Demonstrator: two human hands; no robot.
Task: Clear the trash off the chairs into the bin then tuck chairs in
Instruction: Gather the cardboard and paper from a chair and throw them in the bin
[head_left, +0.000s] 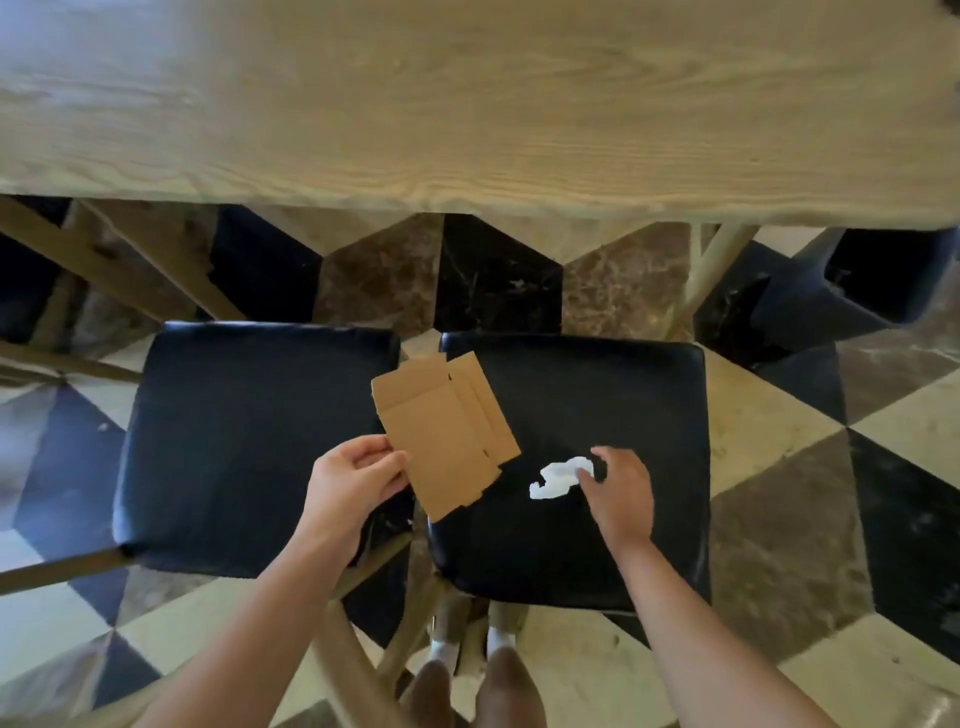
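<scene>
Head: hands (358, 480) on cardboard (441, 436), tissue (558, 478)

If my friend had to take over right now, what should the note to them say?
Left hand: pinching the flattened cardboard piece by its near edge, over the gap between the two chairs.
Right hand: fingertips on the crumpled white paper, which lies on the right chair seat; not lifted yet.
Left chair seat: no trash showing.
Bin: dark, on the floor at the right, under the table edge.
Done: nothing in the bin yet, as far as I can see.
Left: grab the paper, drop both pieces in, tuck in both chairs.
</scene>
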